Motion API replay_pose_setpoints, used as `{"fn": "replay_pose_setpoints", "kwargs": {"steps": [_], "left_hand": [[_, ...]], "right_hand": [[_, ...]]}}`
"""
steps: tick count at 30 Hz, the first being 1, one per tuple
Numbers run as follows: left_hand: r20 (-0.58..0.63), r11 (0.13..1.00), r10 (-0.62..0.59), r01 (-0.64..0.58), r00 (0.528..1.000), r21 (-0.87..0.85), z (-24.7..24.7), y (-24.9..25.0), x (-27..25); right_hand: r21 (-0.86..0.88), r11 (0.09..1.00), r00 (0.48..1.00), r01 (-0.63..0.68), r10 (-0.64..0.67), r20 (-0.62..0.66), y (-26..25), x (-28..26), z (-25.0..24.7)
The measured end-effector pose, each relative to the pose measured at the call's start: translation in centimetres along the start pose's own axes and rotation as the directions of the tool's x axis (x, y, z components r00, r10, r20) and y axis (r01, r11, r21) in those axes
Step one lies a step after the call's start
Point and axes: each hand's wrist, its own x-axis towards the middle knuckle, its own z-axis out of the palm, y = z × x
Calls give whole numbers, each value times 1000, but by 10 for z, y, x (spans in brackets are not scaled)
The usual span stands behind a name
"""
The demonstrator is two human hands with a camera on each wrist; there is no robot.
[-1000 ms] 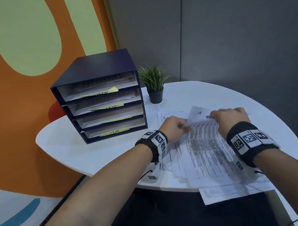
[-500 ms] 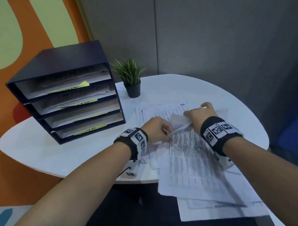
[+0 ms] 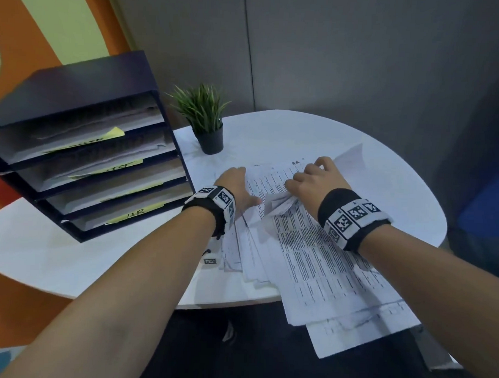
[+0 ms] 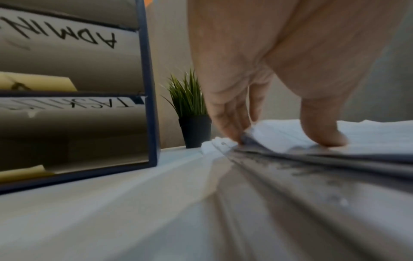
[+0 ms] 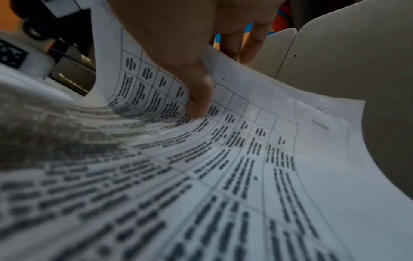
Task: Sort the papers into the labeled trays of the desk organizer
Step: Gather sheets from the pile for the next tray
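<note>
A loose pile of printed papers (image 3: 325,263) lies on the white round table (image 3: 68,252), its near end hanging over the front edge. My left hand (image 3: 237,188) rests on the pile's left edge; in the left wrist view its straight fingers (image 4: 230,123) touch a curled corner and the thumb presses the top sheet. My right hand (image 3: 314,180) pinches the far end of the top sheet (image 5: 223,159), which bends upward and folds over, thumb (image 5: 196,98) on the print and fingers behind. The dark blue organizer (image 3: 75,101) stands at the left.
The organizer's stacked trays hold papers and carry yellow sticky labels; the top reads ADMIN (image 4: 67,31). A small potted plant (image 3: 205,121) stands just right of the organizer, behind the pile. Bare table lies in front of the organizer and right of the papers.
My left hand has let go of the sheet's top edge and now lies straight-fingered on the pile's left side. My right hand has bent the sheet's far end further over.
</note>
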Motion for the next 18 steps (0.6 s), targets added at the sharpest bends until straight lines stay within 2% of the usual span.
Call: {"fn": "replay_pose_setpoints", "kwargs": {"steps": [2,5,7,12,15,16,18], "left_hand": [[-129,995,-6,-7,992,-95,6,-1,0],[-270,970,-31,-36,962,-241,3,-3,1],[-322,969,-29,-52,946,-240,-3,-3,1],[-334,942,-49,-68,941,-329,-9,-3,-6],[-353,887,-31,-137,935,-441,-9,1,-18],[-310,839,-3,-166,951,-518,-8,2,-24],[-148,737,110,-181,983,-652,-4,3,-36]], "right_hand": [[-16,1000,998,0,-1,-55,0,0,3],[28,1000,1000,-3,2,10,-1,3,5],[30,999,999,-28,26,43,0,3,4],[27,998,995,-59,57,76,0,3,0],[51,994,994,-98,95,54,0,1,0],[83,990,993,-116,115,26,1,1,1],[164,973,986,-165,169,-6,2,1,3]]}}
